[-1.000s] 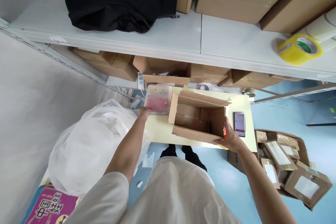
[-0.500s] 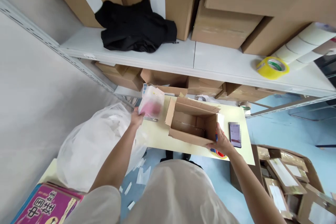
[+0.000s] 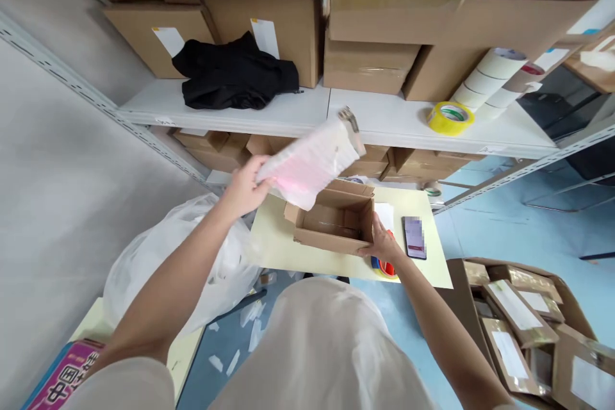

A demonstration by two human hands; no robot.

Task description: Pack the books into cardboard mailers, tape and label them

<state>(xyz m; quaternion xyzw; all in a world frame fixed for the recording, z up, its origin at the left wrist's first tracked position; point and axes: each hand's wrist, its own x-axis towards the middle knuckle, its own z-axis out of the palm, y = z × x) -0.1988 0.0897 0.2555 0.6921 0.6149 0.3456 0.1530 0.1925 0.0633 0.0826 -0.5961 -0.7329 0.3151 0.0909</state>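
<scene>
My left hand (image 3: 247, 187) grips one end of a flat, pale pink packet (image 3: 312, 163) that looks wrapped in translucent plastic; motion blurs it. The packet is raised and tilted, partly in front of an open cardboard box (image 3: 331, 245). At the box's right end, my right hand (image 3: 383, 242) is closed around the corner, thumb up along the side. Inside, the visible part of the box shows only bare cardboard. Just below my right hand lies a red-and-blue tape dispenser (image 3: 384, 267), partly covered by it.
The box stands on a pale yellow table (image 3: 273, 243) with a phone (image 3: 414, 237) on its right. A shelf (image 3: 307, 101) above holds cartons, a black garment (image 3: 235, 73) and yellow tape (image 3: 450, 118). A white plastic bag (image 3: 177, 256) bulges at left; a large carton (image 3: 461, 282) of parcels stands at right.
My left hand has lifted the pink packet off the table's left side and swung it up and right, over the box. My right hand stays on the box, and the view has shifted.
</scene>
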